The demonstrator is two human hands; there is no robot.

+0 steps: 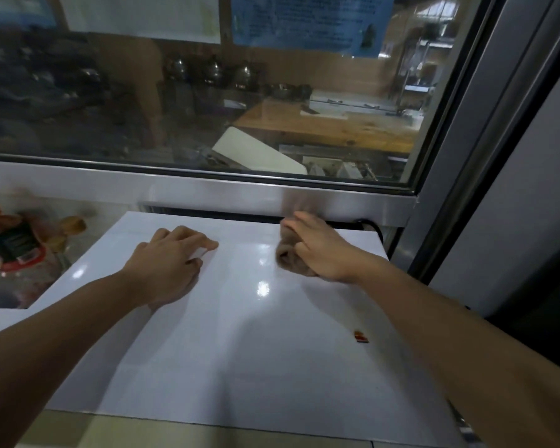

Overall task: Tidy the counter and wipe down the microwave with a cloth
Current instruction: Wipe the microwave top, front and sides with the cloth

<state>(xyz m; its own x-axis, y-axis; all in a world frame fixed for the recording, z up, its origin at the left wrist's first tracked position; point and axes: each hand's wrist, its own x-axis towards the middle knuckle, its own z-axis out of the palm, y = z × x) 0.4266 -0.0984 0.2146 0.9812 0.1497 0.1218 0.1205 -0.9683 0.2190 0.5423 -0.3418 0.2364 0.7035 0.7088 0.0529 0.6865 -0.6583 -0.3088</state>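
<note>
Both hands work the glossy white microwave top (240,318): left hand (168,263) flat, fingers relaxed, steadying. Right hand (320,250) clutches a soft, limp brown cloth (286,257), best held bunched; surface looks slippery.

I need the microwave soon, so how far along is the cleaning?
Midway, by the look of it. The microwave top shines with glare, but whether it is wiped clean cannot be told. In hand: the right hand holds a brown cloth at the far right corner, and the left hand rests flat on top. Left: a small sticker, and jars on the counter beside it.
</note>
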